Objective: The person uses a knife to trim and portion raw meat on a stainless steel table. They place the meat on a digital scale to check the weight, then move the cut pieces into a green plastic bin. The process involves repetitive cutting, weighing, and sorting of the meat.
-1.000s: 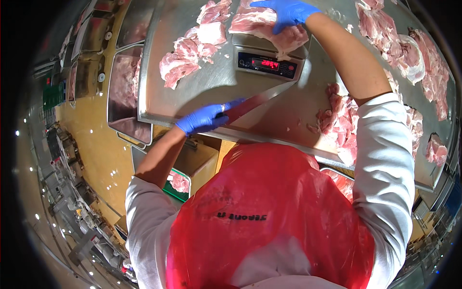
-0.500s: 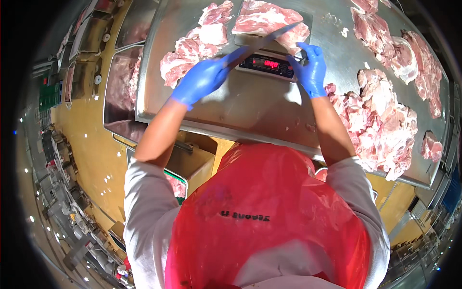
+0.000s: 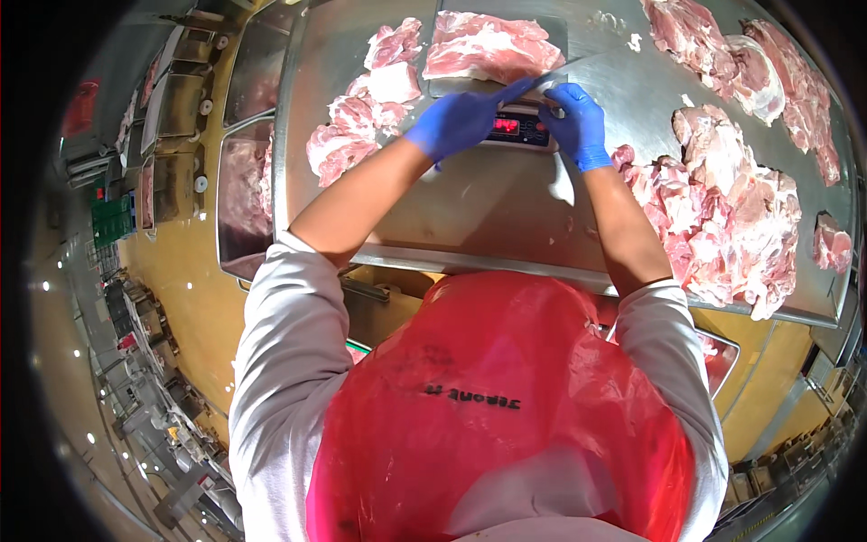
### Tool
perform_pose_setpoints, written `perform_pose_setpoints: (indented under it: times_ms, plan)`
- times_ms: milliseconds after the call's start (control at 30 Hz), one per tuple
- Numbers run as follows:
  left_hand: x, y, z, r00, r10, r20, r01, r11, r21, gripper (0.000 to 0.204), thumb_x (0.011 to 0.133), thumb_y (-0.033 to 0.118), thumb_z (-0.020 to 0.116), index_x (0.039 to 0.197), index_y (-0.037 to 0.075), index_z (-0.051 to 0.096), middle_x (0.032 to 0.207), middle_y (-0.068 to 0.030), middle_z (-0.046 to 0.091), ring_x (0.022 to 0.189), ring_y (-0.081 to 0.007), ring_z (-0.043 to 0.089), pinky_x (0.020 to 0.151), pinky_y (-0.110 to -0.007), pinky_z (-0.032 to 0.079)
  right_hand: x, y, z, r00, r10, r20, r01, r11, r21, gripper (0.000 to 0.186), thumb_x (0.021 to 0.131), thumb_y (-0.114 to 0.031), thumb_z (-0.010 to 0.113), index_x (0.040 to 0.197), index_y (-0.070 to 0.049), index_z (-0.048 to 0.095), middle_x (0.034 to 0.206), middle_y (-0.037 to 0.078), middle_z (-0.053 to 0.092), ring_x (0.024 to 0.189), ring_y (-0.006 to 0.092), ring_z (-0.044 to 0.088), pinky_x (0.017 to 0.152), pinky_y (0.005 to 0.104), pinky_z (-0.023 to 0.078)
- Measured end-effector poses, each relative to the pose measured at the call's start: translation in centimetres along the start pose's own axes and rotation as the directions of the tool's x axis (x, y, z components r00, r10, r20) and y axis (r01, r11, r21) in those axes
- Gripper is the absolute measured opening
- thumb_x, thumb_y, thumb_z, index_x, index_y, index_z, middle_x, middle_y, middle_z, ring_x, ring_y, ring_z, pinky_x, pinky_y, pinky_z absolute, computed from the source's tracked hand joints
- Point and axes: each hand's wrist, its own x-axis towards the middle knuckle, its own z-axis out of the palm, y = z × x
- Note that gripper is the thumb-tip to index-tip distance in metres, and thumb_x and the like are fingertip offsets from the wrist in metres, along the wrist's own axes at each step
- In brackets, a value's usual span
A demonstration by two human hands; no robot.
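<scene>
My left hand point(image 3: 456, 125), in a blue glove, is closed around a knife point(image 3: 575, 66); its handle is hidden and the blade points up and right. Just beyond lies a slab of raw meat point(image 3: 488, 47) on the metal plate of a digital scale point(image 3: 533, 133), whose red display is lit. My left hand covers part of the scale's front panel. At the panel's right end is my blue-gloved right hand point(image 3: 578, 125), its fingers curled together near the blade. Whatever they may hold is too small to make out.
Raw meat pieces point(image 3: 348, 131) lie left of the scale on the steel table point(image 3: 406, 212). A large meat pile point(image 3: 722, 217) and long cuts point(image 3: 691, 41) are at the right. Steel tubs point(image 3: 244, 185) stand beyond the left edge. A small piece point(image 3: 831, 242) lies far right.
My left hand has moved right with the knife, toward my right hand. The meat's lower right end, earlier hanging by my right fingers, no longer reaches down there. The view has shifted slightly.
</scene>
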Motion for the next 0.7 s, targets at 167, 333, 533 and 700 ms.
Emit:
perform_pose_setpoints:
  times_ms: [167,333,533,700]
  plan:
    - [-5.0,-3.2,0.7,0.996,-0.072,0.058,0.068,0.996,0.058,0.061,0.094,0.013,0.05,0.151,0.014,0.029,0.086,-0.0211,0.067,0.071,-0.04,0.065,0.062,-0.049,0.052,0.5,1.3,-1.0,0.995,0.074,-0.072,-0.072,0.997,0.029,0.014,0.076,-0.011,0.075,0.089,-0.009,0.071,0.084,0.008,0.067,0.074,0.0234,0.067,0.069,0.0328,0.054]
    - [-9.5,-1.6,-3.3,0.966,0.009,-0.259,-0.125,0.89,-0.438,0.058,0.092,0.01,0.06,0.146,0.009,0.04,0.088,-0.0104,0.069,0.066,-0.0219,0.065,0.059,-0.034,0.051,0.5,1.3,-8.2,0.905,0.423,-0.052,-0.392,0.873,0.291,0.016,0.085,-0.005,0.07,0.102,-0.004,0.071,0.098,0.001,0.07,0.083,0.0088,0.062,0.076,0.0266,0.051]
    - [-13.6,-1.6,-8.1,0.775,-0.615,-0.149,0.282,0.547,-0.788,0.035,0.083,0.006,0.072,0.114,0.0,0.057,0.078,-0.0032,0.063,0.063,-0.0067,0.057,0.056,-0.022,0.047,-5.9,4.5,-24.1,0.758,0.484,0.438,-0.33,0.863,-0.382,0.037,0.077,-0.004,0.072,0.114,-0.005,0.069,0.105,0.007,0.071,0.092,0.0156,0.065,0.084,0.0301,0.052]
    - [-9.6,-6.5,-5.2,0.707,-0.686,-0.171,0.153,0.385,-0.91,0.027,0.081,0.004,0.071,0.105,-0.001,0.061,0.083,-0.0073,0.067,0.069,-0.0141,0.063,0.062,-0.028,0.052,-1.0,5.0,-21.5,0.849,0.463,0.256,-0.455,0.886,-0.093,0.038,0.086,-0.018,0.071,0.123,-0.007,0.066,0.117,0.008,0.068,0.105,0.0188,0.062,0.093,0.0315,0.049]
